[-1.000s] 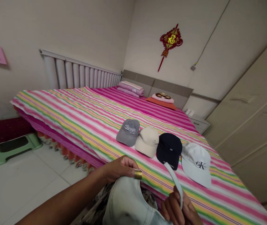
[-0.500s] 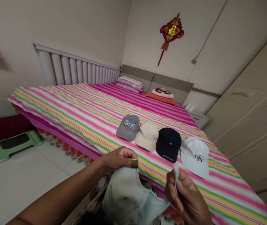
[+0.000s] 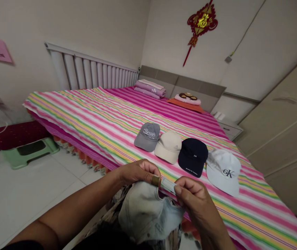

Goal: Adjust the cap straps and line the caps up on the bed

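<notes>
A pale, washed-out blue baseball cap hangs between my hands near my lap, its back opening toward the bed. My left hand is closed on the cap's edge at a brass-coloured buckle. My right hand pinches the cap's light adjusting strap, whose tip is close to the buckle; whether it has entered the buckle I cannot tell. Beyond my hands, a grey cap, a beige cap, a navy cap and a white cap lie in a row on the bed.
The bed has a striped cover, with folded purple bedding and an orange pillow by the headboard. A green stool stands on the floor at left. A wardrobe is on the right.
My right hand has moved left, bringing the strap from out at the side to the buckle. My left hand keeps its hold on the cap. The view has shifted slightly.
</notes>
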{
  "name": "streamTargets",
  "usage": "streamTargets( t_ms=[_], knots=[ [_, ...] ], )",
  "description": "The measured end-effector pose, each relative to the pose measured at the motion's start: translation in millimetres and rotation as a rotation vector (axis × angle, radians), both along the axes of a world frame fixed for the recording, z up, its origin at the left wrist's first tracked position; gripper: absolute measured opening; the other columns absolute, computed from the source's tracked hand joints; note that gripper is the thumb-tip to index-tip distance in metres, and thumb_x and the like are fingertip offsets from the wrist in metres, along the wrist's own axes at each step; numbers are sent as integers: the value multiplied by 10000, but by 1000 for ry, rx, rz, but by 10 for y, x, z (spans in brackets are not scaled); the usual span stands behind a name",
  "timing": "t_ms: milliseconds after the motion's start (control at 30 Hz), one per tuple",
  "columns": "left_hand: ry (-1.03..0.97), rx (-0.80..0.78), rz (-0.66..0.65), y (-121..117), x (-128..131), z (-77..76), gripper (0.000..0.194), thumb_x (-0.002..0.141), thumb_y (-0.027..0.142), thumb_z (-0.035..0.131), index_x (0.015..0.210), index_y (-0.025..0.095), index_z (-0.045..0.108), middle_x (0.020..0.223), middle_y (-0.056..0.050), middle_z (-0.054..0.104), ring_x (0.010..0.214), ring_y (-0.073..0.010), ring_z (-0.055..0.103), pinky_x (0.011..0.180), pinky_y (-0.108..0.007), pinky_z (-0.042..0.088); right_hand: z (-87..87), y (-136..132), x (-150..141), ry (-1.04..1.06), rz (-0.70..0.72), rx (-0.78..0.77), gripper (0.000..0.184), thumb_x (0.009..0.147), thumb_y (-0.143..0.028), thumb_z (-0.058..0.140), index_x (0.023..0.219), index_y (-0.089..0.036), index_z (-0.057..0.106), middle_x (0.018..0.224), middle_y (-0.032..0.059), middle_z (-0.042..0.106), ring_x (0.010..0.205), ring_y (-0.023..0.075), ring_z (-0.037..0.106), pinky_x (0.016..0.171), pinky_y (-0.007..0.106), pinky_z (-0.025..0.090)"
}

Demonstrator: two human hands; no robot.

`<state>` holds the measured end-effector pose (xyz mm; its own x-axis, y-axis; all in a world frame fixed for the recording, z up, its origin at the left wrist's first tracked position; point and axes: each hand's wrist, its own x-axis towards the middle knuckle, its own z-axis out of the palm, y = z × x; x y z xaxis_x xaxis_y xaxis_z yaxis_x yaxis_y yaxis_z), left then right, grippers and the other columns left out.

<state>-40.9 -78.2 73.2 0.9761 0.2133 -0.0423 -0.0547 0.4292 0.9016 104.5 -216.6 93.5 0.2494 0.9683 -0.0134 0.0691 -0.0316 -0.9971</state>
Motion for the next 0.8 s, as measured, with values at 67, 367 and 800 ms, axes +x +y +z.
streamTargets(
  t_ms=[67, 367, 800],
  knots=[
    [-6, 3, -2, 8, 2, -15, 247, 571, 312, 755, 673, 108, 660, 586, -1, 611, 497, -62, 501, 516, -184, 385, 0, 12, -3, -13, 17, -14, 303, 673, -405, 624, 548, -149, 521, 430, -53, 397, 412, 63, 284, 406, 200, 194],
    [30, 42, 15, 21, -7, -22, 254, 568, 309, 754, 694, 103, 676, 595, -8, 616, 509, -65, 506, 513, -180, 385, 33, 15, -11, -44, 98, -58, 332, 678, -441, 609, 547, -146, 527, 450, -56, 370, 426, 61, 250, 415, 204, 178],
    [23, 132, -19, -6, 46, 9, 250, 601, 319, 734, 711, 102, 676, 615, -8, 608, 550, -64, 501, 547, -174, 407, 64, 14, 21, -231, 146, -66, 310, 746, -411, 569, 638, -129, 640, 474, -30, 429, 438, 69, 324, 405, 196, 239]
  ],
)
